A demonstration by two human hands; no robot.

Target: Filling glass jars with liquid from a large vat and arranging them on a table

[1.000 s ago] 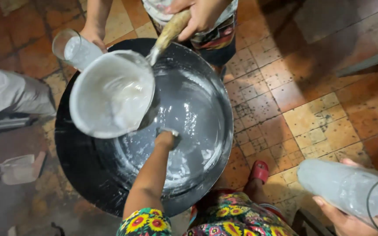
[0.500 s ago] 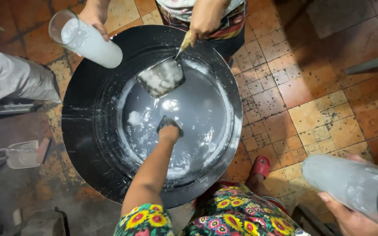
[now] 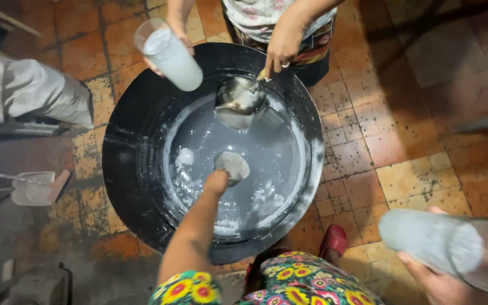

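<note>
Head view shows my left hand (image 3: pixel 217 182) now lifting a small scoop (image 3: pixel 232 165), fingers clamped on it, clear of the milky liquid in the black basin (image 3: pixel 136 169), while my right hand (image 3: pixel 436 277) grips a filled glass (image 3: pixel 441 245).

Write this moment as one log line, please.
left hand: dipping small round scoop in milky liquid | right hand: holding clear glass jar | big black round pan | other person: metal ladle
</note>
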